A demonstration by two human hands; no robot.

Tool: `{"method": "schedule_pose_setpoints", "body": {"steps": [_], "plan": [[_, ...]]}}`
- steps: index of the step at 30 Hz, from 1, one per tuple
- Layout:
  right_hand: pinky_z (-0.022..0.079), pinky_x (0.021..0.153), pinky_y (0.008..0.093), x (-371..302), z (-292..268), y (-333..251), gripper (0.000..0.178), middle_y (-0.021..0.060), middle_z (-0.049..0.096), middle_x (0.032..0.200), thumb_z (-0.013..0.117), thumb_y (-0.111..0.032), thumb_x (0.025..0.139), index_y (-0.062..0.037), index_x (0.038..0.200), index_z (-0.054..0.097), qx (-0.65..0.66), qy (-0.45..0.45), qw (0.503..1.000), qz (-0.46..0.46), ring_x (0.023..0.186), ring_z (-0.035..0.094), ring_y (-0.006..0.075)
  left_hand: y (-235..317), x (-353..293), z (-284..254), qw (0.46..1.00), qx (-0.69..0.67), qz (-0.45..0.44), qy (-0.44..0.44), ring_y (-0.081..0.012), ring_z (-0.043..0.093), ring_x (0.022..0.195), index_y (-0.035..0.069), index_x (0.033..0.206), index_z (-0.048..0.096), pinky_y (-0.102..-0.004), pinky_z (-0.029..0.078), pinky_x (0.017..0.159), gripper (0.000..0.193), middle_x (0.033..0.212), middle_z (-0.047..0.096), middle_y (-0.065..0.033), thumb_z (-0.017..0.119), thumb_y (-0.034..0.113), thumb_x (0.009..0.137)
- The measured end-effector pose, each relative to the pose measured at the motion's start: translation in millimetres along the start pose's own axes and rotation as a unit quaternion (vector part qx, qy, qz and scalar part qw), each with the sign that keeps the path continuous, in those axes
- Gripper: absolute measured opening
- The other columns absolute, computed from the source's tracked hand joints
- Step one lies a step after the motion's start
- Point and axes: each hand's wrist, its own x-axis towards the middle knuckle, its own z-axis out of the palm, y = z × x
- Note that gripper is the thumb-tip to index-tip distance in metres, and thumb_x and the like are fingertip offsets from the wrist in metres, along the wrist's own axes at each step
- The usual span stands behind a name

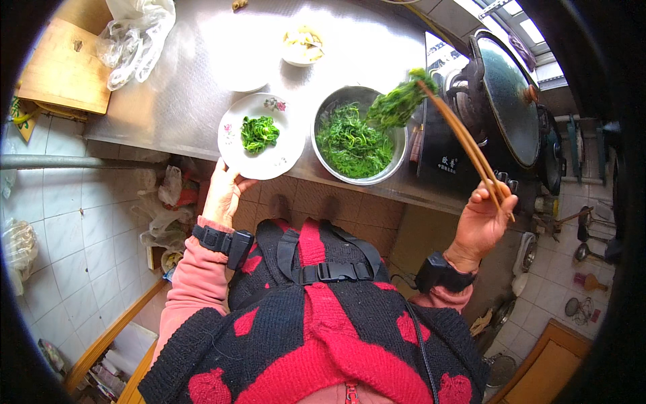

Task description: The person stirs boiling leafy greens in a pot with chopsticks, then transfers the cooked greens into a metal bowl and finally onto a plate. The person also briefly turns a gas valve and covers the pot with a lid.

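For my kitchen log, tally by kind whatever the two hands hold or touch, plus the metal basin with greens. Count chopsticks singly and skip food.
Flowered plate, left hand: 1
Chopsticks, right hand: 2
Metal basin: 1
Total: 4

Pink sleeves (195, 277), black wristbands (442, 273)

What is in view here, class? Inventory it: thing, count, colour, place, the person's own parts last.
counter: 1, silver, upper half
plate: 1, white with flowers, counter's front edge
pot: 1, silver, right of plate
chopsticks: 1 pair, brown, right of pot
leafy greens: 3 portions, green, on plate, in pot, in chopsticks
bowl: 1, white, deeper on counter
plastic bags: several, white, left side
wooden board: 1, tan, upper left
stove: 1, black, right of pot
lid: 1, dark, upper right
knitted garment: 1, black-red, bottom centre
left hand: 1, bare, gripping plate's rim
right hand: 1, bare, gripping chopsticks
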Motion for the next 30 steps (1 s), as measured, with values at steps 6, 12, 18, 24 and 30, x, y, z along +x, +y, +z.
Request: {"method": "schedule_pose_setpoints", "body": {"steps": [6, 12, 18, 24, 30], "plan": [[0.052, 0.065, 0.0305, -7.1, 1.4, 41.5, 0.023, 0.0119, 0.061, 0.084, 0.049, -0.019, 0.09, 0.0016, 0.098, 0.057, -0.249, -0.039, 0.967, 0.045, 0.071, 0.061, 0.0202, 1.1, -1.7, 1.9, 1.0, -0.003, 0.003, 0.002, -0.0203, 0.058, 0.094, 0.008, 0.123, 0.038, -0.0327, 0.055, 0.068, 0.044, 0.113, 0.052, -0.0084, 0.056, 0.012, 0.083], [0.053, 0.059, 0.0291, -12.8, 8.3, 34.2, 0.021, 0.0111, 0.06, 0.084, 0.049, -0.014, 0.09, 0.0032, 0.1, 0.057, -0.299, -0.042, 0.953, 0.022, 0.068, 0.061, 0.0176, 1.4, -2.7, 3.0, 1.0, -0.001, 0.003, 0.006, -0.0202, 0.057, 0.095, 0.008, 0.122, 0.038, -0.0327, 0.054, 0.07, 0.043, 0.114, 0.052, -0.0084, 0.055, 0.011, 0.083], [0.053, 0.06, 0.0291, -13.0, 6.8, 64.3, 0.02, 0.01, 0.06, 0.081, 0.051, -0.015, 0.089, 0.0026, 0.096, 0.058, -0.303, -0.091, 0.942, 0.115, 0.066, 0.061, 0.0181, 1.1, -1.5, 1.9, 1.0, 0.001, 0.0, 0.004, -0.0208, 0.057, 0.096, 0.008, 0.122, 0.038, -0.0336, 0.054, 0.071, 0.043, 0.114, 0.051, -0.0087, 0.055, 0.01, 0.083], [0.052, 0.06, 0.0285, -10.4, -5.0, 69.8, 0.023, 0.0105, 0.061, 0.081, 0.052, -0.018, 0.089, 0.0035, 0.097, 0.057, -0.339, -0.079, 0.932, 0.101, 0.066, 0.062, 0.0189, 1.2, 0.1, 0.6, 1.0, 0.01, -0.006, 0.008, -0.0207, 0.057, 0.095, 0.008, 0.124, 0.037, -0.0334, 0.055, 0.069, 0.045, 0.113, 0.052, -0.0087, 0.056, 0.011, 0.083], [0.054, 0.056, 0.0307, -1.7, -3.7, 52.6, 0.022, 0.0115, 0.06, 0.08, 0.051, -0.015, 0.089, 0.0035, 0.098, 0.057, -0.279, -0.004, 0.959, 0.045, 0.064, 0.062, 0.0202, -0.4, 1.1, -0.1, 1.0, -0.004, 0.001, 0.0, -0.0206, 0.058, 0.093, 0.007, 0.123, 0.038, -0.0327, 0.056, 0.067, 0.044, 0.113, 0.053, -0.0094, 0.055, 0.01, 0.082]]}}
